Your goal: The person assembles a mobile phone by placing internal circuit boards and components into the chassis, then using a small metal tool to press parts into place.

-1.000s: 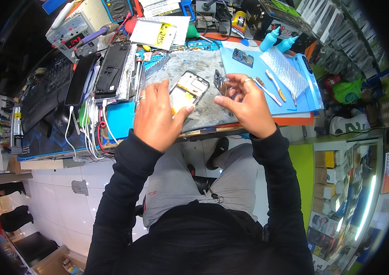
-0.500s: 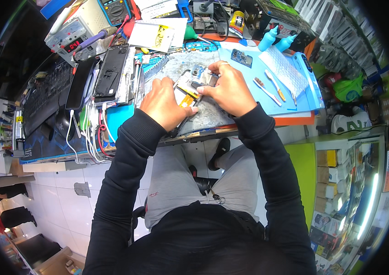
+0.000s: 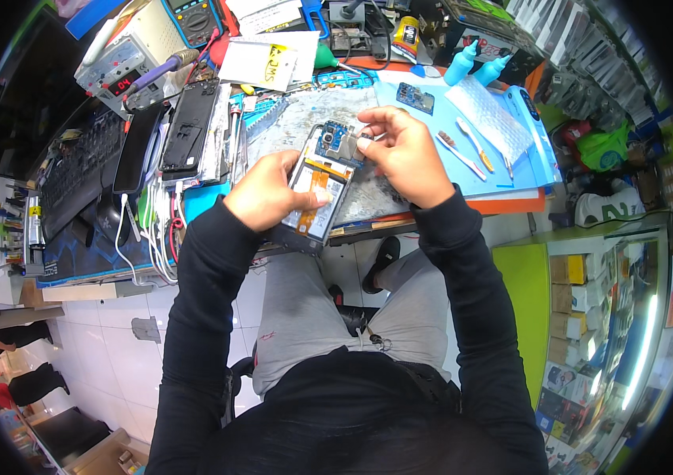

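My left hand grips an opened phone by its left side, the thumb lying across the battery. The phone's back cover is off, so an orange ribbon cable and a blue circuit board with a camera at the top are exposed. At the phone's upper right corner, the thumb and fingertips of my right hand are drawn together at a greyish metal piece. A small dark bit shows at those fingertips; its kind is unclear. Below both hands lies a worn grey work mat.
On the blue mat at right lie a separate circuit board, two brushes and bubble wrap; light-blue bottles stand behind. To the left are a dark phone, a phone frame, white cables and a soldering iron.
The phone has been brought nearer to me and tilted so its inside faces up more. My left hand has shifted slightly left, and my right hand has moved a little right, off the phone's middle.
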`<state>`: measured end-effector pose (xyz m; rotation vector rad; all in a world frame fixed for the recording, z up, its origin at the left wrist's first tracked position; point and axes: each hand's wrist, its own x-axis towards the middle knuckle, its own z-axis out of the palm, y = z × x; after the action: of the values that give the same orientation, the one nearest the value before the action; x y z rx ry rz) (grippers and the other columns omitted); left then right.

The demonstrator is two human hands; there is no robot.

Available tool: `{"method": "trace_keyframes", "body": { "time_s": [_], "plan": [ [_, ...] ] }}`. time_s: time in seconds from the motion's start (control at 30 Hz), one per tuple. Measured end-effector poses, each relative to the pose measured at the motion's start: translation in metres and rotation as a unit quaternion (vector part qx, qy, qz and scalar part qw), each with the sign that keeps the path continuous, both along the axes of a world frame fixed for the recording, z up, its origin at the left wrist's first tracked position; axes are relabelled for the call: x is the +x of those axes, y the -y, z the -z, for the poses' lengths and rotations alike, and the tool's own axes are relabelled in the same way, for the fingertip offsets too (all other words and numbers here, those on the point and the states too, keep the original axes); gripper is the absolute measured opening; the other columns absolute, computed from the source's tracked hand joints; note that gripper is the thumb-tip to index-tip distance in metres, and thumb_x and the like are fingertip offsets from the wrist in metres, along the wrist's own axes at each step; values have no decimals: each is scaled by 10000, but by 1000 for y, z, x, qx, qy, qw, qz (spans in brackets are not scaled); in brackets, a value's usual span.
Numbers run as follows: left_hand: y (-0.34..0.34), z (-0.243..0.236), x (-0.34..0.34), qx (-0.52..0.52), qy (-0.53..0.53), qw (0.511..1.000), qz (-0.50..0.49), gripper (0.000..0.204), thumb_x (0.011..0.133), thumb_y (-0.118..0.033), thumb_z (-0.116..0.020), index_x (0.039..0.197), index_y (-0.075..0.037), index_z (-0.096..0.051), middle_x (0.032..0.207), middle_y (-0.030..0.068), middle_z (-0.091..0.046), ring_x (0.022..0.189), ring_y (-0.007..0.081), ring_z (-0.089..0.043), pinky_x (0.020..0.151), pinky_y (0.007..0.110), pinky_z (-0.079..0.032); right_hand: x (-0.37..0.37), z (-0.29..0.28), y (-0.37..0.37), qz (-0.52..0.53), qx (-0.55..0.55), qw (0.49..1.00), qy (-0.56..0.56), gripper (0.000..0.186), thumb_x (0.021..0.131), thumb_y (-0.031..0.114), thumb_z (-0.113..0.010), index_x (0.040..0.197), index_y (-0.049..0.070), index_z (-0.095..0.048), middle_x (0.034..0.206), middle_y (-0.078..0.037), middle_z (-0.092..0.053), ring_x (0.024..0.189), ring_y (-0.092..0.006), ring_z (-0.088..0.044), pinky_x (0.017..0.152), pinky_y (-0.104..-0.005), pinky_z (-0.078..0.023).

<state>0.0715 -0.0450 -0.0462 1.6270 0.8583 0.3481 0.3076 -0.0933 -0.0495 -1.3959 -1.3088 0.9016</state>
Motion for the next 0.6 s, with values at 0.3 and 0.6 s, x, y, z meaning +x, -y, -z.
{"method": "trace_keyframes", "body": {
  "time_s": [0.3, 0.6],
  "plan": [
    [104, 6, -6, -241, 212, 945, -69, 613, 846, -75, -837, 1368, -15, -521, 1181, 53, -680, 1076, 131, -660, 979, 324, -527, -7, -33, 70, -56, -21, 989, -135, 264, 896, -1, -741, 1148, -52, -681, 1003, -87, -730, 868, -120, -663, 782, -263, -548],
    [153, 14, -10, -183, 220, 955, -79, 534, 928, -90, -761, 1384, -2, -497, 1223, 74, -647, 1120, 130, -621, 1001, 329, -511, -20, -29, 113, -81, -71, 991, -75, 225, 897, -26, -715, 1120, -50, -698, 986, -106, -752, 904, -140, -705, 825, -300, -574]
  ]
}}
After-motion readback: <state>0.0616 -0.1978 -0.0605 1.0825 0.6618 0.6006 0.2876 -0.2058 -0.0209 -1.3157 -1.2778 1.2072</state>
